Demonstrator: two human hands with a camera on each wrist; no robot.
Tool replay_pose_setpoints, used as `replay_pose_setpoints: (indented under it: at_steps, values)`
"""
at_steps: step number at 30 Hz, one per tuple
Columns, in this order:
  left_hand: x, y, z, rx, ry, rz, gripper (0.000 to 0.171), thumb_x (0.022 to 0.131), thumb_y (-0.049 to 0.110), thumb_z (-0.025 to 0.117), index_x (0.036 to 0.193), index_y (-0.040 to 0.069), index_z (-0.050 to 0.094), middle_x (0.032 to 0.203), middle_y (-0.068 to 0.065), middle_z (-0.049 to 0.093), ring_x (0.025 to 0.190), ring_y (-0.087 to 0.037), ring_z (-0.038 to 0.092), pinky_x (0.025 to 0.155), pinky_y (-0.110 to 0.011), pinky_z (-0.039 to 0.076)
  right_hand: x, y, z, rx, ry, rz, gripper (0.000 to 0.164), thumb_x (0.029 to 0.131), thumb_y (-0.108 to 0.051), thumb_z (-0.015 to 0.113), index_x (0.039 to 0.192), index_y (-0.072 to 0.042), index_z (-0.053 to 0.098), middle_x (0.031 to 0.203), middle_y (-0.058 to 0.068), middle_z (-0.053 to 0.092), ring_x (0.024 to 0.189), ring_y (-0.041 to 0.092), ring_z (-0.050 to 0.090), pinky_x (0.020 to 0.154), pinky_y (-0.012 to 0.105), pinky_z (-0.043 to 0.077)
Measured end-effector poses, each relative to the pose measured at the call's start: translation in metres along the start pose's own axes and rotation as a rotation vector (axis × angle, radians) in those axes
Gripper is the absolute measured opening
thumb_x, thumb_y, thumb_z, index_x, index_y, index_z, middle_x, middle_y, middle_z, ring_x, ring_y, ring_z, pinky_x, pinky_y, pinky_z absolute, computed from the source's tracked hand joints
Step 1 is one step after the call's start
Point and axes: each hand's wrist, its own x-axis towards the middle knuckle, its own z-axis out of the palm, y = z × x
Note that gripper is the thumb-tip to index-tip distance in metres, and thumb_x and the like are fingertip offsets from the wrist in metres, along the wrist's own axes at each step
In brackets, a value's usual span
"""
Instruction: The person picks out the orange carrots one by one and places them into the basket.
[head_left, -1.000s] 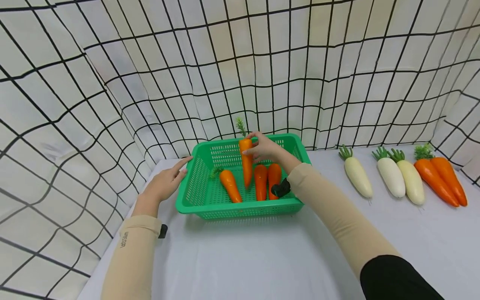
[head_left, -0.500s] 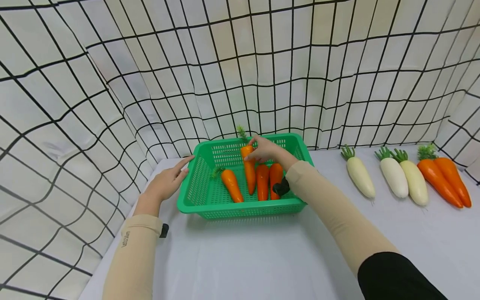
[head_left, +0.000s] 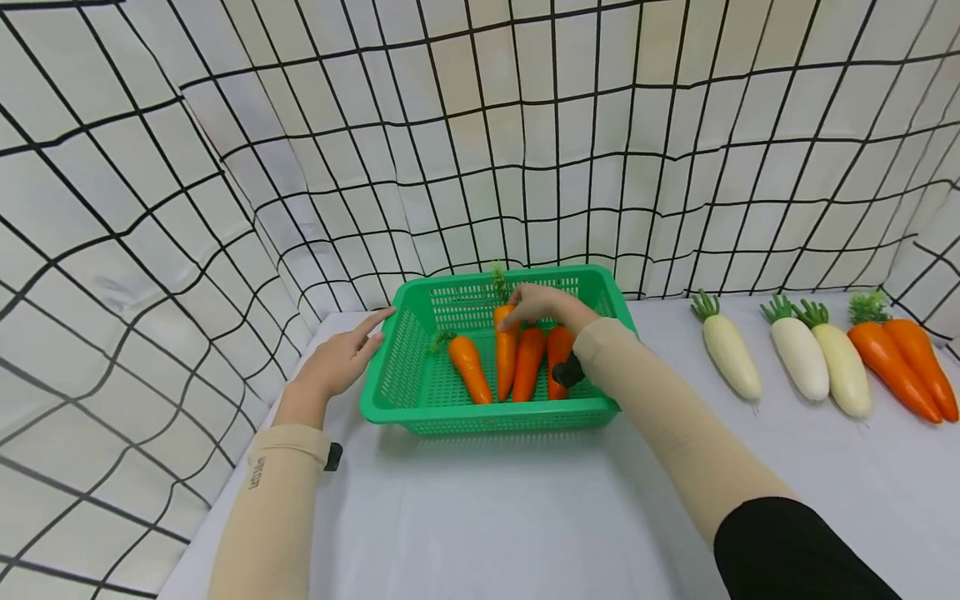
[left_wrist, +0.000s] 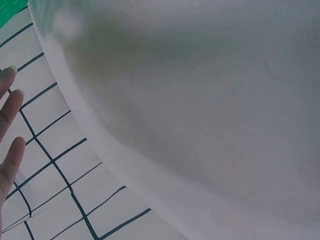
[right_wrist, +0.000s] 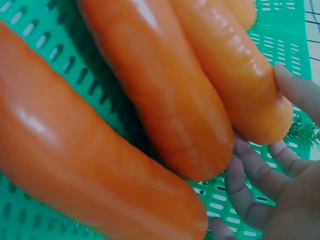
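A green perforated basket (head_left: 487,416) holds several orange carrots with leafy tops. My right hand (head_left: 542,302) reaches in over its right side and grips a carrot (head_left: 506,360) near the leafy end. The right wrist view has the thumb on one side of that carrot (right_wrist: 240,75) and fingers curled beneath its thick end. Close on its right lie a second carrot (head_left: 529,365) and another (head_left: 559,343), partly covered by the wrist. Farther left, a carrot (head_left: 469,368) lies slanted. My left hand (head_left: 335,360) has its fingers extended, fingertips at the basket's left rim.
On the white tablecloth (head_left: 480,517) to the right lie a white radish (head_left: 731,358), two more radishes (head_left: 801,360) side by side, and a pair of carrots (head_left: 896,371). A black net (head_left: 465,158) over white cloth encloses the back and sides.
My right hand has lowered the carrot from a raised, upright pose until it lies beside the others in the basket. The left hand stays at the rim; the view has shifted slightly.
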Motion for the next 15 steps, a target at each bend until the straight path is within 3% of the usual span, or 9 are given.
replay_pose_setpoints:
  at_steps: [6,11,15]
  values:
    - [-0.0003,-0.0008,-0.0007,-0.001,-0.003,-0.002,0.057,0.112,0.048,0.027,0.164,0.027,0.024,0.123,-0.028,0.065,0.077,-0.029,0.062,0.065,-0.047,0.048,0.0037,0.0009,0.0014,-0.064,-0.044,0.013,0.06,0.097,-0.03,0.073,0.14,0.001,0.045,0.137,0.017,0.047,0.114,0.027,0.047,0.099,0.039,0.042]
    - [0.0004,0.0001,-0.0013,-0.004,-0.007,-0.005,0.057,0.112,0.049,0.027,0.164,0.027,0.024,0.125,-0.028,0.064,0.081,-0.031,0.064,0.067,-0.049,0.048,0.0051,0.0025,0.003,-0.18,-0.057,0.014,0.066,0.097,-0.035,0.072,0.146,0.001,0.047,0.149,0.019,0.045,0.131,0.032,0.046,0.108,0.042,0.04]
    - [0.0003,0.0,-0.0001,-0.014,-0.006,-0.006,0.057,0.112,0.049,0.027,0.165,0.026,0.024,0.125,-0.029,0.064,0.079,-0.031,0.063,0.067,-0.049,0.048,0.0045,0.0018,0.0055,-0.254,-0.072,0.009,0.068,0.097,-0.038,0.071,0.148,0.0,0.048,0.153,0.019,0.043,0.136,0.035,0.046,0.11,0.044,0.039]
